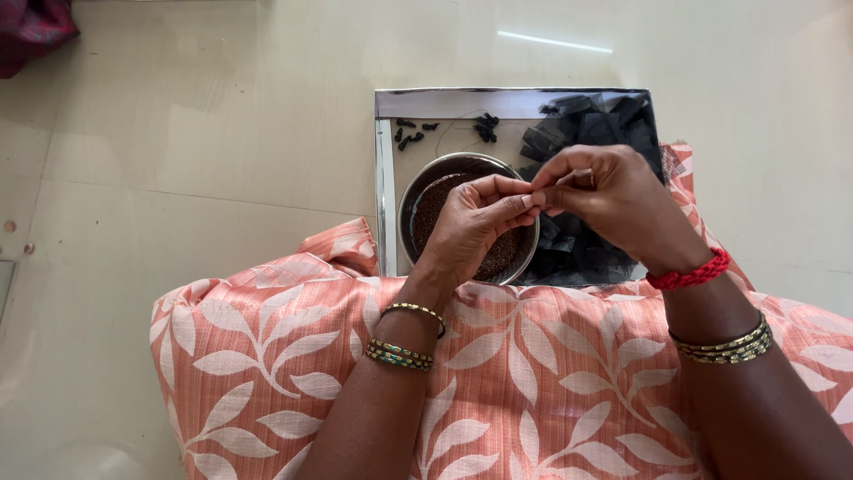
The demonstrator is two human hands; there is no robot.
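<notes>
Peach leaf-print cloth [533, 382] over the lap, nearest. Above it, left hand [471, 227] and right hand [613, 200], fingertips meeting, pinched together on something too small to make out. Beneath them, steel tray [384, 178] on the floor [178, 133]. In the tray: bowl [410, 191] of dark seeds under the left hand; black net pieces [595, 124] right; small black bundles [413, 133] and thread at the far edge.
</notes>
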